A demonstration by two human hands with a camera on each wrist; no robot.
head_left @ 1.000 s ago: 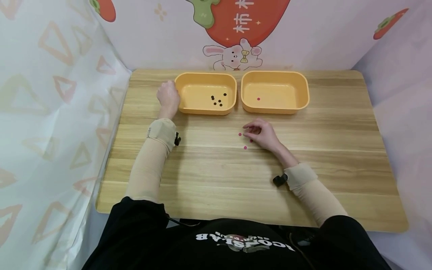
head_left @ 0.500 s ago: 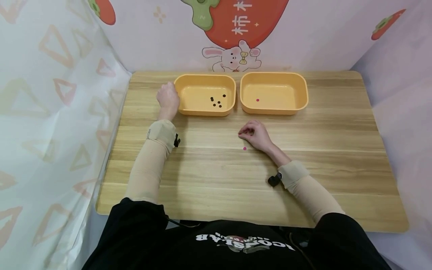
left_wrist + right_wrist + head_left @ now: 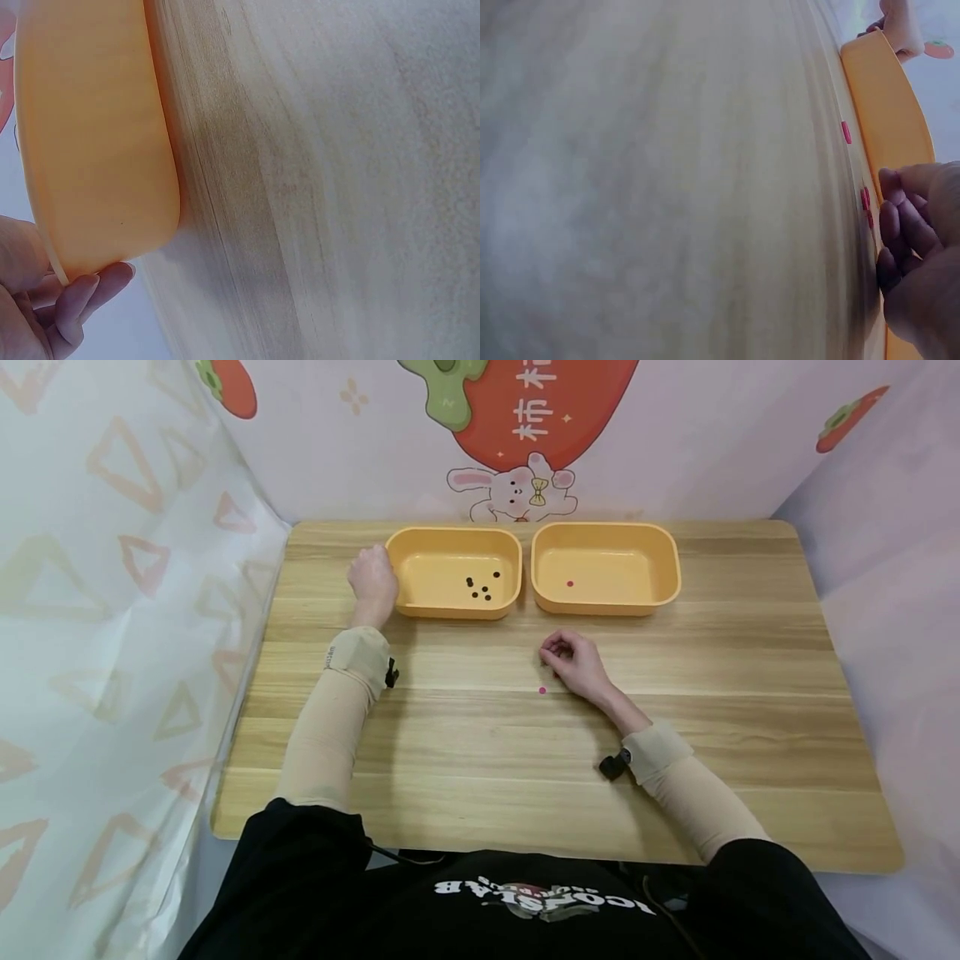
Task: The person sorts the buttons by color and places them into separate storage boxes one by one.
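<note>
My left hand point(image 3: 372, 581) grips the outer end of the left yellow-orange box point(image 3: 408, 610); in the left wrist view its fingers point(image 3: 82, 300) curl under the box's rim. Several black discs point(image 3: 484, 589) lie inside that box. Close above the table in front of the right box point(image 3: 607, 608), my right hand point(image 3: 577, 664) pinches a small red disc, mostly hidden, between thumb and forefinger. One loose red disc point(image 3: 542, 691) lies just in front of it. The right wrist view shows further red discs point(image 3: 865, 198) close by the fingers. Another red disc point(image 3: 570, 583) sits in the right box.
Both boxes stand side by side at the back of the wooden table point(image 3: 480, 777), with a narrow gap between them. A printed backdrop point(image 3: 697, 443) rises behind the table, and a white patterned sheet point(image 3: 112, 652) hangs at the left.
My right hand reached left, closed its fingertips at a red disc there, then drew slightly back right; that disc is gone from its spot. My left hand keeps its hold on the box.
</note>
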